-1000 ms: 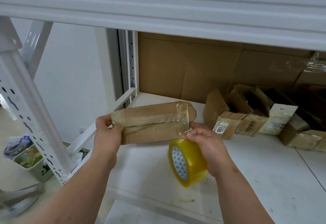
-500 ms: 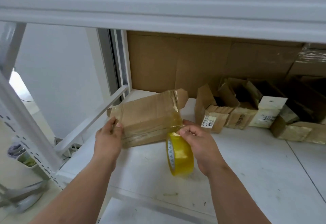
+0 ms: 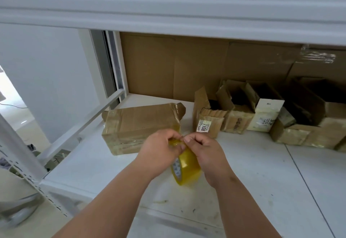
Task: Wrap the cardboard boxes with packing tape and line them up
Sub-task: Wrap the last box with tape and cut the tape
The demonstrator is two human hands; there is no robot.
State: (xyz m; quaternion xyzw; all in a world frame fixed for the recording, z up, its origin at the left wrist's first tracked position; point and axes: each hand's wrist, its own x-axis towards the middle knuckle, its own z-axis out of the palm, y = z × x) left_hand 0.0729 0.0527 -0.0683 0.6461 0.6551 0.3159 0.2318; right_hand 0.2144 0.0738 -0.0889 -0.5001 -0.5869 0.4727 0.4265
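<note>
A long brown cardboard box, wrapped in clear tape with one end flap sticking up, lies on the white shelf at the left. Just in front of its right end my two hands meet. My left hand pinches the strip of yellow tape that runs from the box. My right hand pinches the same strip and carries the yellow tape roll, which hangs below the fingers just above the shelf. Neither hand touches the box.
Several open, taped cardboard boxes stand in a row at the back right; one carries a "7108" label. Flat cardboard sheets lean against the back. An upper shelf beam hangs overhead. A white perforated upright stands at the left.
The box went from being held up in both hands to lying on the shelf. My left hand left the box's end and came over to the tape beside my right hand.
</note>
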